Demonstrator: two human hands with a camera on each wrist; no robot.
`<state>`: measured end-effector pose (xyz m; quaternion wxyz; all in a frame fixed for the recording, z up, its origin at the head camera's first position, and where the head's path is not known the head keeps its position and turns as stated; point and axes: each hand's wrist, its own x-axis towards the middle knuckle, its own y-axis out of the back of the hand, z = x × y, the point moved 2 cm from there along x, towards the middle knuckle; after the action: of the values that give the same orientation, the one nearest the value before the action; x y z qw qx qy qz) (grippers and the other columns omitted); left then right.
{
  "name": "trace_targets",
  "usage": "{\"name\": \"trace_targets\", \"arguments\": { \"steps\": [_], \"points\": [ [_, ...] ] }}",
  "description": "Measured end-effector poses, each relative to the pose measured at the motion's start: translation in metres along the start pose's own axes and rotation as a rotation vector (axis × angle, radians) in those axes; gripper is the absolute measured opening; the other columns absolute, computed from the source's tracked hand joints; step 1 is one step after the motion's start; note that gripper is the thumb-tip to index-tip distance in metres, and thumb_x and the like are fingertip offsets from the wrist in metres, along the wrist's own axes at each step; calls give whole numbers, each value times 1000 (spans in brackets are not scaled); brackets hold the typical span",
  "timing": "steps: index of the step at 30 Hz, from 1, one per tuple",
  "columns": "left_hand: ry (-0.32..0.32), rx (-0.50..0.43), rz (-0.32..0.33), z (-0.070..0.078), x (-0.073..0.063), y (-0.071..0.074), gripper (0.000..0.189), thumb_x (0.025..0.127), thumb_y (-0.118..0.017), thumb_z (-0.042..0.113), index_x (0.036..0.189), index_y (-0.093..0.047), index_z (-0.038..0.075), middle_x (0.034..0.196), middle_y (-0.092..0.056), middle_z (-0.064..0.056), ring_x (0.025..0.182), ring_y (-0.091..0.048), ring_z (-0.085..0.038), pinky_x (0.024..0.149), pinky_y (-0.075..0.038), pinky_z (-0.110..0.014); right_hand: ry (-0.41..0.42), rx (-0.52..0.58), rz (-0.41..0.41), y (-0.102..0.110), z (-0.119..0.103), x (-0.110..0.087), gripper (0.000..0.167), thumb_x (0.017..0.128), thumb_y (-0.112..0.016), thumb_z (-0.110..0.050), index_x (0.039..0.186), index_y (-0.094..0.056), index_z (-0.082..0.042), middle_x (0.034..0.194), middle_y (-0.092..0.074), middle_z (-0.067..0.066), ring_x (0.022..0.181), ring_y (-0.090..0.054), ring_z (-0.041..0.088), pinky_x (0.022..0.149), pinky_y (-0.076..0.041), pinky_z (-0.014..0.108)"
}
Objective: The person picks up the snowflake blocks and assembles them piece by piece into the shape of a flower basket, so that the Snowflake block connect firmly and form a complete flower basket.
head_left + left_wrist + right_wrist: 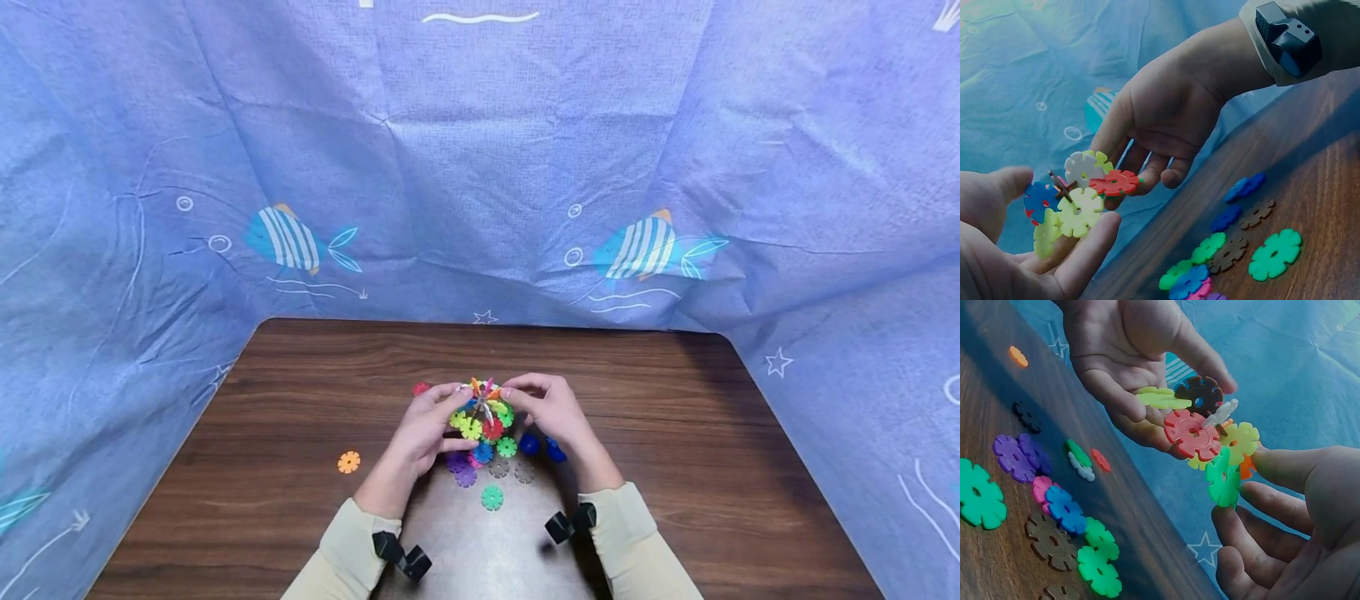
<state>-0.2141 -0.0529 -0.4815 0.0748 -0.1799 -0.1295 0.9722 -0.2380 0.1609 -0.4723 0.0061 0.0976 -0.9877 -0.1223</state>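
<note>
The left hand [427, 427] is pinching one side of a cluster of interlocked, notched plastic discs [483, 411], and the right hand [552, 410] is pinching its opposite side. Together they are holding this cluster above the wooden table [660, 433]. Several loose discs [466, 476] are lying near it, a green disc [492, 498] is lying nearest to the person, and an orange disc [348, 462] is lying well apart at left.

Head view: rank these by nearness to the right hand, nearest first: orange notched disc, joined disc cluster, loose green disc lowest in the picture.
1. Joined disc cluster: held between the right hand and left hand.
2. Loose green disc: on the table, below and left of the right hand.
3. Orange notched disc: farthest left, out past the left hand.
</note>
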Motion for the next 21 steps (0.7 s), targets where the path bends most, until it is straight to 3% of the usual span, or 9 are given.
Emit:
{"name": "trace_targets", "arguments": {
  "steps": [10,14,17,21],
  "points": [
    [-86,-56,9,5,-2,1,55,101,-67,23,146,-45,4,141,-57,-22,98,-73,-24,71,-65,-44,75,-59,-41,12,-8,0,29,95,-75,-21,117,-73,-2,105,-76,15,83,-71,36,66,-61,51],
    [-102,-83,46,13,-4,5,56,100,-68,23,149,-46,7,141,-57,-18,102,-72,-23,74,-64,-46,95,-224,-67,25,-6,7,29,93,-77,-21,116,-74,-4,100,-76,11,83,-71,27,68,-61,37],
    [-117,-96,72,20,-6,10,60,100,-67,21,153,-42,9,144,-55,-17,104,-72,-22,75,-64,-46,123,-388,-151,28,2,14,28,91,-79,-21,113,-75,-4,96,-76,4,82,-70,17,73,-58,28],
    [-136,-101,92,26,-8,13,59,100,-66,17,154,-42,10,146,-55,-17,103,-71,-20,73,-65,-42,180,-549,-280,17,16,18,24,92,-78,-22,110,-76,-6,91,-76,-2,81,-70,10,76,-59,29]
  ]
}}
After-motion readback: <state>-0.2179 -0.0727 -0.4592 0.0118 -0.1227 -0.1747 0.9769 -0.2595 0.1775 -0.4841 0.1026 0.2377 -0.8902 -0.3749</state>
